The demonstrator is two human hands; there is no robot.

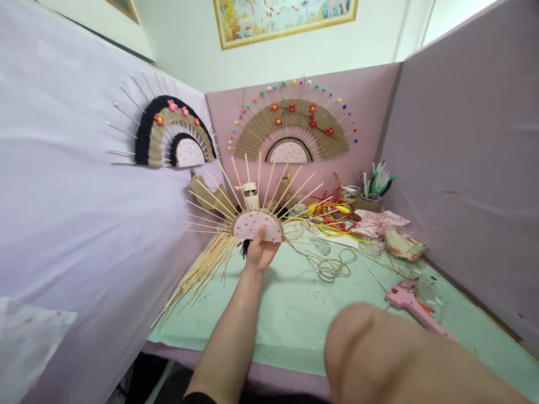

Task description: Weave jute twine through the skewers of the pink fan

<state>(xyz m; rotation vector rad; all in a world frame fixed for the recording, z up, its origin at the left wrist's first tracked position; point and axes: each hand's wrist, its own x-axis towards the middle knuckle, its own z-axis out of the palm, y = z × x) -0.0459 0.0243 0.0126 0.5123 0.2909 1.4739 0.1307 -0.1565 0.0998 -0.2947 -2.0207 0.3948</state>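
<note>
My left hand [261,255] grips the lower edge of a half-round fan base [248,224] and holds it up over the table. Pink dotted cloth covers the base, and thin wooden sticks fan out from its curved edge. A loose tan cord [332,269] trails from its right side onto the table. At the lower right, my right hand [357,342] is close to the camera and blurred; its fingers cannot be made out, nor whether it holds anything.
Loose sticks [202,264] lie at the left. A pink glue gun [408,303] rests at the right, with coloured pipe cleaners [332,216], cloth scraps [379,223] and a tool pot [370,202] behind. Finished fans [290,120] hang on the partitions.
</note>
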